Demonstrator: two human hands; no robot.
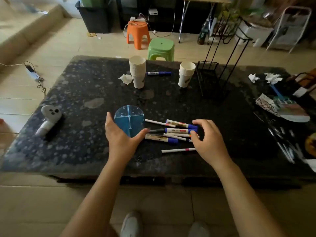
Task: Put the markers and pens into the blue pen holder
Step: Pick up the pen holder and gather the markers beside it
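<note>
The blue pen holder (129, 119), round with inner dividers, stands near the middle of the dark table (82, 144). My left hand (120, 137) wraps around its near side, thumb and fingers against its wall. Just right of it lies a loose pile of markers and pens (172, 132), white with blue caps. My right hand (207, 139) hovers at the pile's right end with fingers curled apart, fingertips at the blue caps. One thin white pen (177, 150) lies apart, nearer me. Another blue marker (159, 73) lies far back between the cup stacks.
Two stacks of paper cups (137, 71) (186, 74) stand at the back, with a black wire stand (209, 79) to their right. Crumpled paper (125, 78), a grey handheld device (49, 120) at left, and clutter (282, 106) at right lie on the table.
</note>
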